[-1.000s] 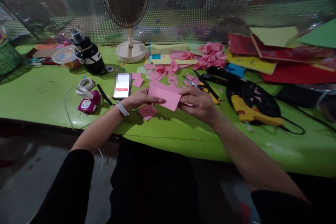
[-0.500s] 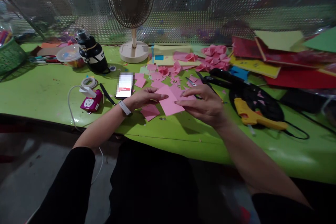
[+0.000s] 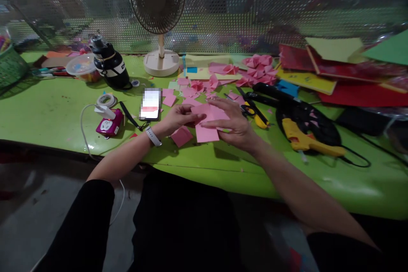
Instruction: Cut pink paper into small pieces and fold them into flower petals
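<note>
A flat piece of pink paper [image 3: 208, 132] is held up just above the green table, near its front edge. My left hand [image 3: 184, 118] pinches its left side between thumb and fingers. From the right, my right hand [image 3: 234, 124] grips the same paper, its fingers lying across the front and partly hiding it. A pink paper square [image 3: 181, 136] lies below my left hand. Behind both hands are pink scraps and folded pink paper flowers [image 3: 259, 67]. Scissors [image 3: 248, 109] and a black-and-yellow cutter [image 3: 261, 120] rest just right of my right hand.
A yellow glue gun [image 3: 310, 141] with a cord lies at right, beside stacked coloured paper [image 3: 353, 93]. To the left are a phone [image 3: 150, 104], a magenta power adapter [image 3: 110, 124], a tape roll [image 3: 106, 100] and a black bottle [image 3: 111, 68]. A fan [image 3: 161, 63] stands behind.
My right hand has moved left and its fingers now reach further across the pink paper. The paper has turned more upright. My left hand keeps its pinch.
</note>
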`<move>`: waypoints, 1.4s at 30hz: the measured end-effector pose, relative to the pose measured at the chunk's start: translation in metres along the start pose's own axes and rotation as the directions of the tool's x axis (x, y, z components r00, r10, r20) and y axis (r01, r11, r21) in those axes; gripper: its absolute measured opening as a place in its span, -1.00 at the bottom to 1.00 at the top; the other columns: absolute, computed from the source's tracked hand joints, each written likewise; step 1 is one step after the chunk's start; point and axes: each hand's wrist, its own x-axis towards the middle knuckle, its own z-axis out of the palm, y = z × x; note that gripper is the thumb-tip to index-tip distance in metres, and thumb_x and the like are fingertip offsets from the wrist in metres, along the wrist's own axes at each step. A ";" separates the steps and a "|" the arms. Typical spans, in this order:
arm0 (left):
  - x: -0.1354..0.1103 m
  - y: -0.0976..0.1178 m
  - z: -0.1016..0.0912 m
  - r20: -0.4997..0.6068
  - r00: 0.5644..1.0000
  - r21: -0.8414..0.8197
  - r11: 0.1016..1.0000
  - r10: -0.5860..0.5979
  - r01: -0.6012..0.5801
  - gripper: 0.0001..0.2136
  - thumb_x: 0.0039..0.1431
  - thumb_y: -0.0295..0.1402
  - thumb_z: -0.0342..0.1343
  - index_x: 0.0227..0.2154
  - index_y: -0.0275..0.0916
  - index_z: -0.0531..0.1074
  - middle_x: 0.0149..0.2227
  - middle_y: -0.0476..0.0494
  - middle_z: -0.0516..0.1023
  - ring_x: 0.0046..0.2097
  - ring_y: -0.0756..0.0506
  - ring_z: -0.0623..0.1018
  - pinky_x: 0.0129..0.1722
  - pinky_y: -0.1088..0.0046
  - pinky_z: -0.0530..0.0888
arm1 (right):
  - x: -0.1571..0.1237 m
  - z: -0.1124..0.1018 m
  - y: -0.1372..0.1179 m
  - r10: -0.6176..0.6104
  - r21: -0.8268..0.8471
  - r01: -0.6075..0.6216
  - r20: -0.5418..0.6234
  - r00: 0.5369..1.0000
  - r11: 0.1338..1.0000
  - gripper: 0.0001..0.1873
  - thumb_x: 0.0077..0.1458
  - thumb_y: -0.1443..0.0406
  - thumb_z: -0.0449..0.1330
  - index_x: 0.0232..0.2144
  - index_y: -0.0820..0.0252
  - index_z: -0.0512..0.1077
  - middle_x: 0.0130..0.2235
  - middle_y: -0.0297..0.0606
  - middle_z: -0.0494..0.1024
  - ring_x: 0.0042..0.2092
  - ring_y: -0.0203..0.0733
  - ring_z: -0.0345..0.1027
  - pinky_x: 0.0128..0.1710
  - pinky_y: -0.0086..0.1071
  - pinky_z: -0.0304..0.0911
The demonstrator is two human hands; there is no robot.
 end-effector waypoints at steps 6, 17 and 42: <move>0.007 -0.013 -0.006 0.041 0.999 -0.024 1.000 0.018 -0.017 -0.67 -0.15 -0.25 0.47 -0.43 -0.37 0.50 -0.45 -0.04 0.56 -0.42 0.07 0.53 -0.32 0.49 0.49 | 0.000 0.008 0.000 0.190 0.110 -0.180 -0.090 0.978 0.977 -0.91 0.17 0.19 0.30 -0.29 -0.06 0.62 0.18 -0.28 0.45 0.24 0.03 0.27 0.23 0.13 0.19; 0.005 -0.016 -0.003 0.070 0.997 -0.084 0.996 -0.028 0.034 -0.79 0.10 -0.28 0.33 -0.31 -0.32 0.53 -0.30 -0.10 0.60 -0.26 0.01 0.60 -0.12 0.35 0.53 | 0.000 0.007 -0.004 0.395 0.423 -0.330 -0.074 0.916 0.844 -0.85 0.10 0.12 0.35 -0.30 0.00 0.57 0.09 -0.21 0.47 0.17 0.00 0.35 0.08 -0.01 0.42; 0.001 -0.018 0.004 0.161 0.987 -0.180 0.984 0.022 0.007 -0.81 0.07 -0.32 0.34 -0.33 -0.33 0.52 -0.24 -0.13 0.58 -0.07 -0.09 0.58 0.09 0.16 0.45 | 0.000 0.008 -0.001 0.538 0.317 -0.488 -0.093 0.838 0.813 -0.70 0.06 0.06 0.37 -0.49 0.16 0.51 -0.53 -0.37 0.45 -0.55 -0.33 0.23 -0.61 -0.42 0.14</move>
